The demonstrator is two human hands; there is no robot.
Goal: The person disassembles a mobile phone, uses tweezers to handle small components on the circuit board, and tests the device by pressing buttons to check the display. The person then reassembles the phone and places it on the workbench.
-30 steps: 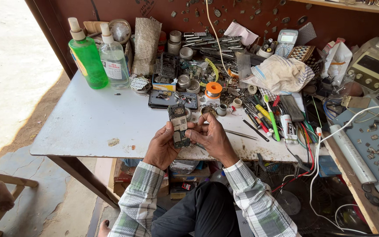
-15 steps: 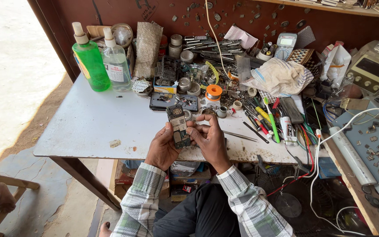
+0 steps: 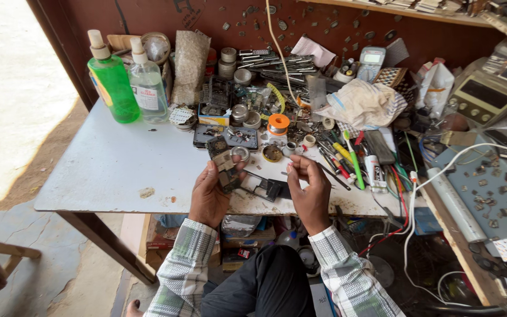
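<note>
White and worn, the table (image 3: 118,170) carries a green spray bottle (image 3: 111,82) and a clear bottle (image 3: 148,85) at the far left, with crowded tools (image 3: 335,158) on the right. Over the near edge, the left hand (image 3: 209,196) grips an opened phone board (image 3: 224,164). Just right, the right hand (image 3: 309,188) pinches its fingertips together; what it holds is too small to tell. A dark frame (image 3: 271,188) lies between them

One head-worn view looks steeply down and forward from above the seated person's lap — across the white table (image 3: 118,170) near edge toward the cluttered back wall, fairly close, perhaps tilted slightly.
</note>
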